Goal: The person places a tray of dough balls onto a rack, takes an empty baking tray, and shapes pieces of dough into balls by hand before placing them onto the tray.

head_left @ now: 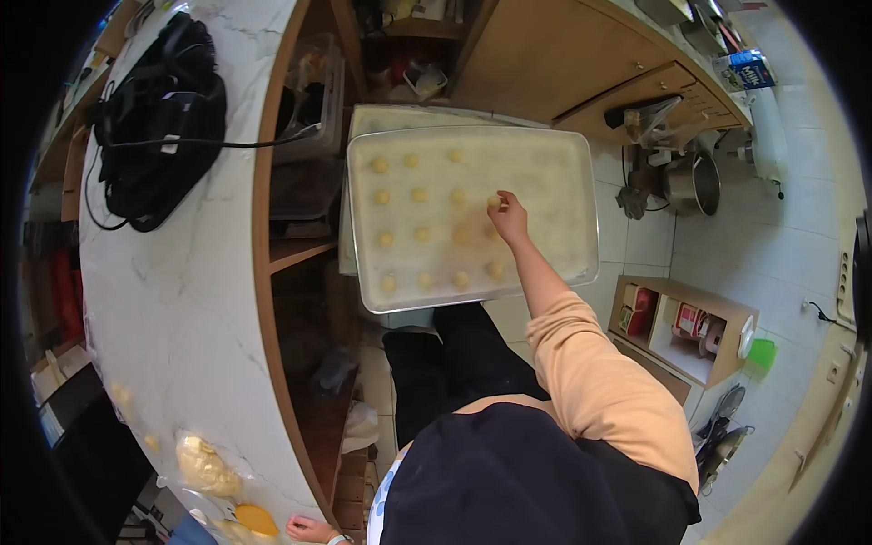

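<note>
My right hand (pixel 509 218) pinches a small pale dough ball (pixel 493 202) over the large metal baking tray (pixel 592 200). To its left, several similar dough balls (pixel 419 195) sit in rough rows on the tray; part of the row under my fingers is hidden. My left hand (pixel 313 530) rests at the edge of the marble-patterned counter, its fingers stretched out and nothing visible in them. Close beside it lies a yellow dough scraper (pixel 257 520). A lump of yellow dough (pixel 207 466) in clear plastic is a little farther along the counter.
A black bag with a cable (pixel 168 127) lies on the counter (pixel 200 300). Under the tray another tray's edge (pixel 363 116) shows. Wooden cabinets (pixel 536 54) stand behind. At right are a steel pot (pixel 695 182) and a small wooden shelf unit (pixel 668 331).
</note>
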### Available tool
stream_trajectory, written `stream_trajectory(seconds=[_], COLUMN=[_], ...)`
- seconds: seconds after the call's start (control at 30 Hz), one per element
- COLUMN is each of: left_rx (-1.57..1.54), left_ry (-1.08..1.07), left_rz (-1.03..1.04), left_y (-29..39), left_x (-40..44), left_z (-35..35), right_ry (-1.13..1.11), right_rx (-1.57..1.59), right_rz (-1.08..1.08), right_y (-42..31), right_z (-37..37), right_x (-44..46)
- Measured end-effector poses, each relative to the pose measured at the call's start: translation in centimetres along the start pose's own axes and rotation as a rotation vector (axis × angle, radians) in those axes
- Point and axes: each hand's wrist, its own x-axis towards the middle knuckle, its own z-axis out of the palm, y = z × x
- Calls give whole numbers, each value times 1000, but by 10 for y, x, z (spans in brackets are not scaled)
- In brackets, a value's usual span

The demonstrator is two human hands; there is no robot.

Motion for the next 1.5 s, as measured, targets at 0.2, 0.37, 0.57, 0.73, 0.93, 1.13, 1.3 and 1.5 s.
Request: stream_trajectory(seconds=[0.2,0.37,0.57,0.73,0.93,1.13,1.3,1.5], left_rx=[-39,-97,-218,-318,-368,-367,-357,-326], left_ry=[-206,-174,-128,-105,-101,-85,-83,-115], left_rz=[-69,-149,-295,-396,-515,-589,-564,-523], left_y=[-13,-1,34,44,39,34,31,34], left_x=[-3,-9,1,13,13,8,6,1], left_z=[-5,3,-3,-16,-19,-15,-14,-10], right_ry=[47,129,-687,-1093,-1306,-1089,-1477,-1278], right_rx=[-230,186,276,-15,8,-81,-8,-156], right_rz=[-228,-251,-964,-1545,-1726,-1677,-1080,-816], right_y=[-3,-59,-328,-404,-487,-524,-514,-463], right_z=[-1,-12,47,212,405,460,412,264], right_x=[13,-2,-214,-362,-476,-564,-519,-392])
